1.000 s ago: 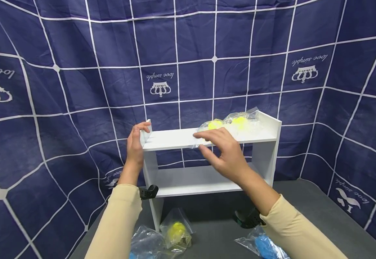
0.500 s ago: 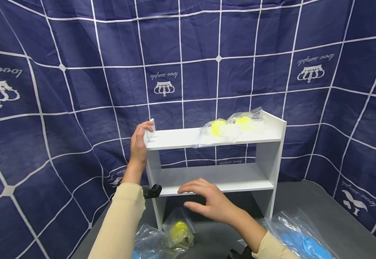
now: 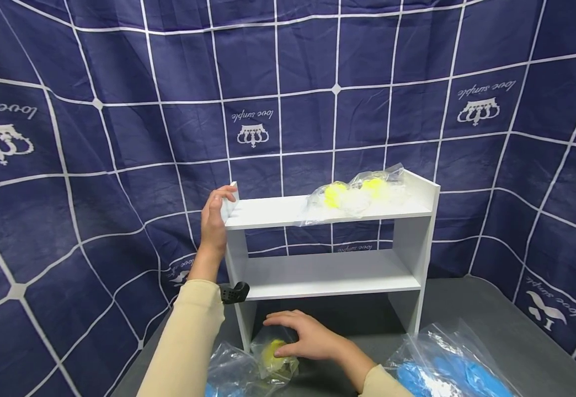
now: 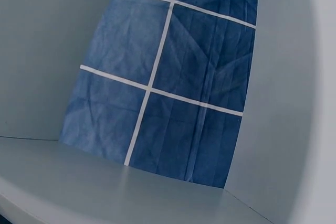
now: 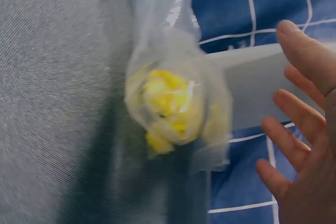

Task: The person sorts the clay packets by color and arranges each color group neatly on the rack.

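Observation:
My left hand (image 3: 213,220) grips the left side panel of a white two-tier shelf (image 3: 263,212), its fingers hooked over the panel's upper edge. Down by the shelf's left foot, a clear plastic bag with a yellow lump inside (image 3: 270,357) rests on the grey surface. My right hand (image 3: 308,337) reaches over this bag, thumb and fingers spread and nothing held; in the head view it overlaps the bag's right side. The right wrist view has the same yellow-filled bag (image 5: 168,103), with a gap between it and the fingertips. Inside the shelf, only bare white boards (image 4: 136,187) fill the left wrist view.
Clear bags with yellow contents (image 3: 337,196) lie on the top board, toward the right. Bags with blue contents lie at front right (image 3: 447,369) and front left (image 3: 228,380). A dark blue checked cloth (image 3: 308,121) hangs behind and at both sides.
My right hand has come down from beside the bags on the top board to the yellow-filled bag below. My left hand has stayed on the side panel.

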### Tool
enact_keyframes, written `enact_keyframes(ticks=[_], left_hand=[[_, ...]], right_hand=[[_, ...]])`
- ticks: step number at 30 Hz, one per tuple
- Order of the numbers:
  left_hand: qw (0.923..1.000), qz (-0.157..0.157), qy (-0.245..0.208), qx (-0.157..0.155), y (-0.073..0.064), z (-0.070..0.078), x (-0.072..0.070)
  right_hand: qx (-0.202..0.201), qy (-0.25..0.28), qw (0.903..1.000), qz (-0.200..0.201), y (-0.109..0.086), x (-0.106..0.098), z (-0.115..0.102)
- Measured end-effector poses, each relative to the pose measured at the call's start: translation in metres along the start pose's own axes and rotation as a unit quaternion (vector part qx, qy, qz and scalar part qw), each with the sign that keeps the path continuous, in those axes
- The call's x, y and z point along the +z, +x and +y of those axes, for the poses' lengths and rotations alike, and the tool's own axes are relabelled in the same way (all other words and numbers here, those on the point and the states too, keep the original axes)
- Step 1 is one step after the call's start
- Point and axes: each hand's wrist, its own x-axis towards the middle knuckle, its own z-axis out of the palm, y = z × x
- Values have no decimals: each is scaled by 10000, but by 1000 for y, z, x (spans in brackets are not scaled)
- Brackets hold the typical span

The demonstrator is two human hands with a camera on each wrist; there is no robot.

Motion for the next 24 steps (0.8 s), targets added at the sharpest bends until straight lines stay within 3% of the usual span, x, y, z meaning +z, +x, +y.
enact_keyframes(ticks=[10,24], left_hand=[[10000,23,-79,47,-1,-2,1],[9997,93,-198,114,0,0,1]], right_hand=[[34,-157,9987,-492,-3,31,20],[248,131,9995,-133,-7,49,41]])
